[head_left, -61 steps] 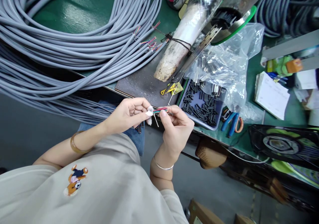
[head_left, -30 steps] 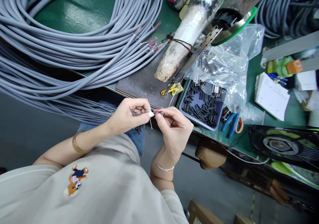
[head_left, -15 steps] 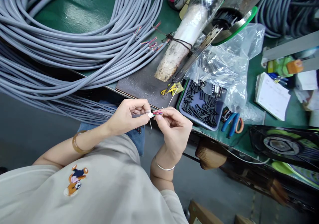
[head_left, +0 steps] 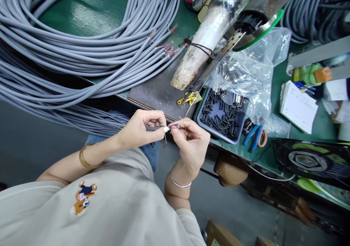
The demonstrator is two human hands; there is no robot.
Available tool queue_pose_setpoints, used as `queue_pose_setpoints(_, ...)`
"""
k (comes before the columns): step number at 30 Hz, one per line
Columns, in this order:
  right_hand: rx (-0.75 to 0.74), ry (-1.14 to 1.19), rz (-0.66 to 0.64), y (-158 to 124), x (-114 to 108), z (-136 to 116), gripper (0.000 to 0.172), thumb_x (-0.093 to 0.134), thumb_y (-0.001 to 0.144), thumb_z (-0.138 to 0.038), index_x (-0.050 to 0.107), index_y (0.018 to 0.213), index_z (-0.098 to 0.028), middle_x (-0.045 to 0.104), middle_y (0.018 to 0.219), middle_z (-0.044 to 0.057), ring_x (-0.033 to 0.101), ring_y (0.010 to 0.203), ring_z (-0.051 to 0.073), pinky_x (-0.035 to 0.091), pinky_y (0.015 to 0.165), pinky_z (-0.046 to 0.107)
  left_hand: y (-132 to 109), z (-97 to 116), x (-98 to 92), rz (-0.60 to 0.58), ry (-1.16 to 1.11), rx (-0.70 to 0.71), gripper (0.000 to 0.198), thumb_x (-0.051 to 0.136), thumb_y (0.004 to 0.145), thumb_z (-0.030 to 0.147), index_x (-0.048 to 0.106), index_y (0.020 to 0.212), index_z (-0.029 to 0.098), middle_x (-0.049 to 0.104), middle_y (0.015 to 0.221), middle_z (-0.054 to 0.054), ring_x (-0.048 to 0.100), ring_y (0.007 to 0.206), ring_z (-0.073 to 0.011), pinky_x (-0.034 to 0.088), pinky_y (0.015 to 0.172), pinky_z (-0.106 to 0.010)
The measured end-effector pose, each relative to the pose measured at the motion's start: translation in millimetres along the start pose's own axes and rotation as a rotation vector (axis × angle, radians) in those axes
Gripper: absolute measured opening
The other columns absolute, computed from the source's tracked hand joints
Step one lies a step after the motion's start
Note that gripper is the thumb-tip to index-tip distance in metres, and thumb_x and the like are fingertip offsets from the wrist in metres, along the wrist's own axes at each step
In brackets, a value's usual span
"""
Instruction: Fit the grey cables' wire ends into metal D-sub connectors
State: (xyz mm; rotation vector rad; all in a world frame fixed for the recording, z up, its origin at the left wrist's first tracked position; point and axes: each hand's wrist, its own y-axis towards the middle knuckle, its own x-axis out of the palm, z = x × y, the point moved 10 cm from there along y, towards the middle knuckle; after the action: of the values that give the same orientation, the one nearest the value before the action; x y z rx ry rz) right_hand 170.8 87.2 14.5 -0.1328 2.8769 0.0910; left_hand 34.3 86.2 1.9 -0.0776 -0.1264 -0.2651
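Note:
My left hand (head_left: 144,127) pinches a grey cable (head_left: 151,128) close to its stripped end. White material (head_left: 166,129) shows at the end of the jacket, just past the left fingertips. Thin coloured wires (head_left: 174,126), red and blue among them, stick out from there to the right. The thumb and forefinger of my right hand (head_left: 190,134) are closed on these wires. A thin pale strand (head_left: 188,111) rises from beside the right fingers towards the bench, and another short strand hangs below the white part.
Coiled grey cables (head_left: 90,65) cover the bench's left side. Near my right hand stand a bin of black tubing pieces (head_left: 218,120) and blue-handled pliers (head_left: 256,136). A soldering iron (head_left: 207,70), a wrapped white tube (head_left: 191,61), a plastic bag (head_left: 254,74) and a notepad (head_left: 298,105) lie beyond.
My hands stay almost in place, still on the cable end. The coloured wires between the fingertips have shifted slightly, and more of the grey jacket shows in my left hand.

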Motion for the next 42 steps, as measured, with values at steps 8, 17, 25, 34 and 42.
queue_pose_setpoints(8,-0.002,0.013,0.012,0.1,0.6,1.0,0.005,0.073,0.080,-0.021,0.078,0.078,-0.021,0.058,0.066,-0.004,0.034,0.050,0.005,0.023,0.048,0.023,-1.2,-3.5,-0.4,-0.017,-0.062,-0.008,0.016,0.066,0.078,0.021,0.056,0.068,0.016,0.049,0.061,0.005,0.041,0.056,-0.0061,0.035,0.051,-0.018)
queue_pose_setpoints(17,0.064,0.081,-0.050,2.0,4.4,14.5,0.007,0.077,0.079,-0.028,0.081,0.080,-0.023,0.061,0.068,-0.002,0.036,0.051,0.006,0.024,0.046,0.023,-0.9,-5.2,-0.4,-0.035,-0.201,-0.041,0.030,0.077,0.077,0.033,0.055,0.065,0.016,0.044,0.058,0.006,0.036,0.053,-0.0058,0.030,0.049,-0.019)
queue_pose_setpoints(25,-0.047,-0.056,0.013,-0.9,-0.2,-0.5,0.006,0.075,0.082,-0.026,0.081,0.081,-0.023,0.064,0.068,-0.001,0.041,0.053,0.009,0.030,0.049,0.025,-0.6,-7.2,0.6,-0.048,-0.141,-0.057,0.027,0.070,0.078,0.029,0.052,0.064,0.017,0.042,0.057,0.006,0.034,0.053,-0.0060,0.028,0.049,-0.019)
queue_pose_setpoints(34,-0.063,-0.108,-0.046,-0.2,2.3,-7.6,0.007,0.070,0.082,-0.021,0.076,0.077,-0.019,0.063,0.069,-0.003,0.028,0.047,0.004,0.019,0.045,0.024,-0.9,0.4,0.5,-0.066,0.025,-0.020,0.017,0.062,0.077,0.017,0.052,0.063,0.016,0.041,0.058,0.006,0.033,0.055,-0.0053,0.027,0.050,-0.018)
queue_pose_setpoints(42,-0.003,-0.002,0.044,-2.8,6.8,3.0,0.010,0.069,0.082,-0.028,0.068,0.076,-0.020,0.055,0.065,-0.005,0.032,0.048,0.005,0.023,0.044,0.022,-9.8,-3.9,-4.8,0.110,0.080,0.022,0.010,0.067,0.080,0.024,0.062,0.080,0.015,0.047,0.056,0.006,0.037,0.050,-0.0055,0.030,0.048,-0.018)
